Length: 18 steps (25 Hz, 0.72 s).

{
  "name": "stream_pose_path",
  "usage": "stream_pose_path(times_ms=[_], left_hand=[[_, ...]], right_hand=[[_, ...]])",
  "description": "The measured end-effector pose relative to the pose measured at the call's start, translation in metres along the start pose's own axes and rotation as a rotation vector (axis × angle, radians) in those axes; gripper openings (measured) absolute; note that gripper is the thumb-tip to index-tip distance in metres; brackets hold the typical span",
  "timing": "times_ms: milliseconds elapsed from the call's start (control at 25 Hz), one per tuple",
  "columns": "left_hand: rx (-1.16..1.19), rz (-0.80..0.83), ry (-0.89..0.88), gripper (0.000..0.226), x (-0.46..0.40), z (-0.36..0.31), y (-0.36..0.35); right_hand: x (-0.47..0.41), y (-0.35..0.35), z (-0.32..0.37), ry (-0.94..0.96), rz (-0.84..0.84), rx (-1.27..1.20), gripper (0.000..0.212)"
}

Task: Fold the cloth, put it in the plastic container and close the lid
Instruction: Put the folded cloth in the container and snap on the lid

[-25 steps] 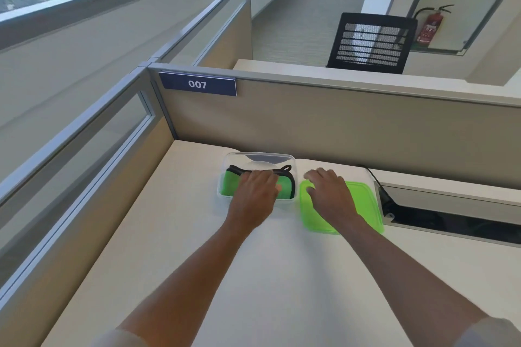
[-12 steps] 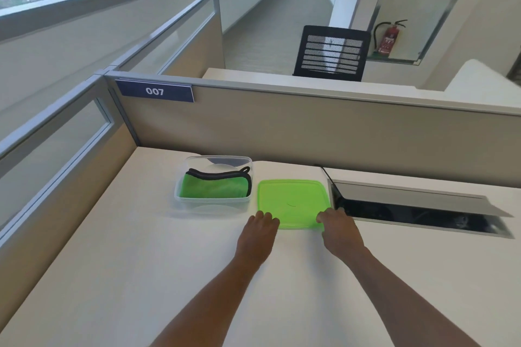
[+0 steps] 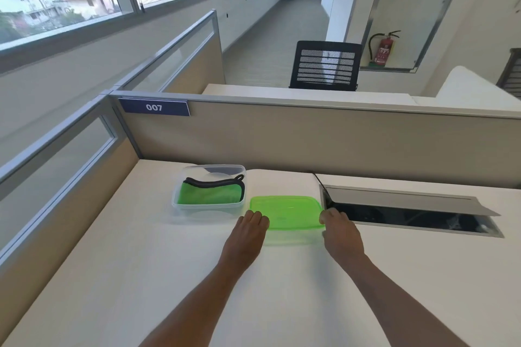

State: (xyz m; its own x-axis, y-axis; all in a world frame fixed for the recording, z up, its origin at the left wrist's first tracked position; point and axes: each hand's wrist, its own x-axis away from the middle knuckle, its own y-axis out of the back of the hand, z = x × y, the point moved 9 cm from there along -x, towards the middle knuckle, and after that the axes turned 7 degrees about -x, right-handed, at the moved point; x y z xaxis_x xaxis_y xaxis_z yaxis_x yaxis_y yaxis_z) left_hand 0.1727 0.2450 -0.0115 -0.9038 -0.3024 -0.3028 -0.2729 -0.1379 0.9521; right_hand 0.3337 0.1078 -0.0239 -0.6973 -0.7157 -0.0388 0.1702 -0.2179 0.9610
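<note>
- Head camera, looking down at the desk: the left hand [image 3: 248, 236] and the right hand [image 3: 339, 231] each pinch a near corner of the flat, translucent green plastic lid [image 3: 286, 211], left fingers curled on the near-left corner and right fingers on the near-right edge.
- Both hands are closed on the lid. It seems to be raised off the white desk surface [image 3: 141, 276], since a pale green shadow lies beneath its near edge.
- A second ago the left hand was pressing down inside the box and the right hand lay flat on top of the lid; half a second ago both had drawn back to the lid's near edge, and now they grip it.
- That shift suggests packing is finished and closing has begun.
- Just left of the lid, close but apparently not touching it, stands the clear rectangular plastic container [image 3: 208, 204], open on top.
- Inside it lies the folded green cloth with black edging [image 3: 210, 191], below the rim as far as can be seen, with its black hanging loop near the right wall.
- Right of the lid, an open cable hatch [image 3: 408, 213] in the desk sits beside the right hand.
- What remains, as I judge it, is to carry the lid leftward over the container, line up the corners and press the rim down all round.
</note>
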Motion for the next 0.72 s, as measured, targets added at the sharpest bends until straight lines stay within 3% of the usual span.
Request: stream_pose_path(times_ms=[120,240,360,560,720], left_hand=[[0.052,-0.053,0.044,0.034,-0.002,0.003,0.024],[0.181,-0.105,0.082,0.023,-0.008,0.012,0.046],[0.338,-0.209,0.139,0.031,-0.011,0.024,0.069],[0.727,-0.278,0.549,0.042,-0.009,0.073,0.075],[0.767,-0.283,0.713,0.039,0.002,0.110,0.073]], right_hand=[[0.007,0.029,0.001,-0.044,-0.099,-0.168,0.019],[0.016,0.062,0.010,-0.015,-0.206,-0.286,0.027],[0.022,0.096,0.025,0.036,-0.252,-0.374,0.028],[0.010,0.124,0.041,0.033,-0.333,-0.469,0.023],[-0.005,0.126,0.067,0.014,-0.395,-0.641,0.022]])
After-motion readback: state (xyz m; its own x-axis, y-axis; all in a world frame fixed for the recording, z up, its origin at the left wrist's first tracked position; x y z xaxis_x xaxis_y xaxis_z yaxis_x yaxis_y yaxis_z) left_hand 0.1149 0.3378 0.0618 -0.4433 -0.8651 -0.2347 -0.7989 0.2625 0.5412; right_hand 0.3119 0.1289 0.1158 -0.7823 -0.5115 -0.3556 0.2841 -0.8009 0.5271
